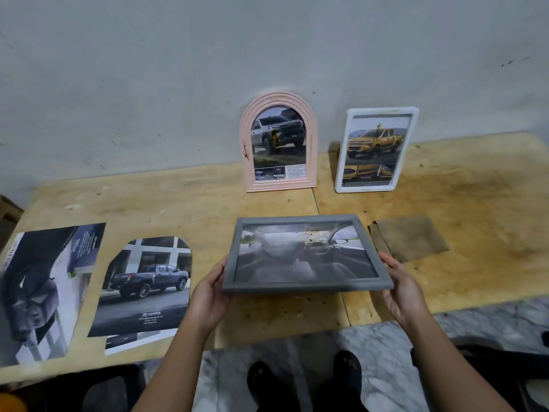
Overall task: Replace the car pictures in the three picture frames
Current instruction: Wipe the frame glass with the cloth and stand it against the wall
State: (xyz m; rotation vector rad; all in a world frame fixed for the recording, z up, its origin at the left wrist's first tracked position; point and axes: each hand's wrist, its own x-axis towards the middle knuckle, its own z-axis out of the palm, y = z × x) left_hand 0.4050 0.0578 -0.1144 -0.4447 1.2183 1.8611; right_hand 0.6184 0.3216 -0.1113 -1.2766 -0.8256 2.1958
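- You hold the grey frame (pixel 306 287) at its two short sides, over the middle of the surface (pixel 178 197) towards the near edge.
- Your left hand (pixel 208 295) grips the frame's left side, thumb on the rim and fingers tucked underneath.
- Your right hand (pixel 404 292) grips the right side the same way, thumb on top and fingers curled below.
- The frame faces glass up, lying almost flat, and shows a blurred car-interior picture.
- At the far edge, a pink arched frame (pixel 279 99) and a white frame (pixel 365 188) lean upright against the wall (pixel 178 84), well apart from each other. The pink one shows a silver truck, the white one a yellow truck.
- Near the left edge lie loose car pictures. There is a large sheet (pixel 44 292) and, beside it, an arch-cut picture (pixel 145 286) of a dark pickup, which overlaps another sheet (pixel 130 340).
- A brown cloth (pixel 410 236) lies just right of the grey frame.
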